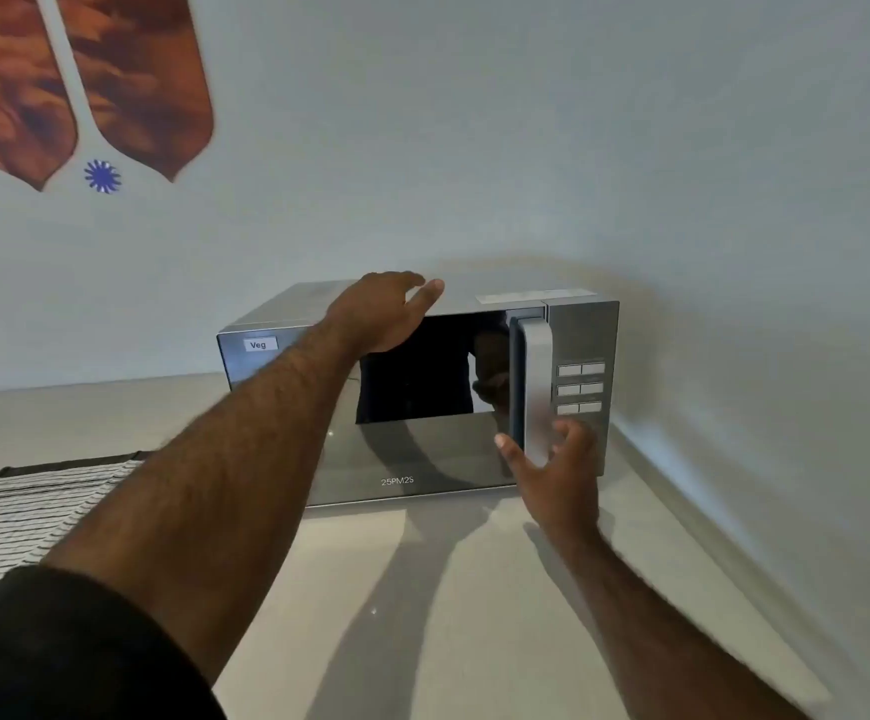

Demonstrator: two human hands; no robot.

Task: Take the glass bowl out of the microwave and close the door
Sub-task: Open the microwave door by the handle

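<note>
A silver microwave (pixel 422 459) with a mirrored door stands on a pale counter against the wall. Its door is shut, and the dark window shows only reflections; the glass bowl is hidden. My left hand (pixel 386 309) reaches over the door's top edge, fingers spread, holding nothing. Low by the vertical silver door handle (pixel 535 387), my right hand (pixel 552 459) is open with its fingers at the handle's bottom end. I cannot tell whether it touches the handle.
The pale counter (pixel 422 589) stretches in front of the microwave. A striped grey cloth (pixel 22 517) lies on it at the left. The button panel (pixel 581 389) is right of the handle. The white wall behind carries brown leaf-shaped decals (pixel 136 85).
</note>
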